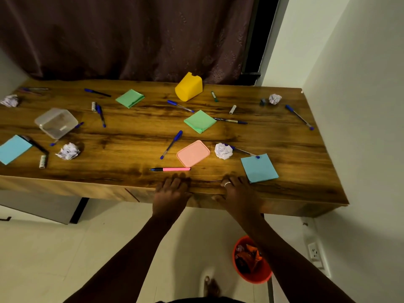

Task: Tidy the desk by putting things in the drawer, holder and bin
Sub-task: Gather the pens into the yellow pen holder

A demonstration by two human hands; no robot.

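Pink pen (175,169) lies on the desk (131,145) just beyond the left hand (171,193); a blue paper (259,168) sits beside the right hand (237,192). Both hands rest flat on the near edge, fingers straight, holding nothing.

Yellow holder (188,86), pink lid (193,153), orange bin (258,275), wood-grain desk (131,138)

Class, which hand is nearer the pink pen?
Left. The left hand rests on the desk edge just short of the pink pen; the right hand lies off to its right.
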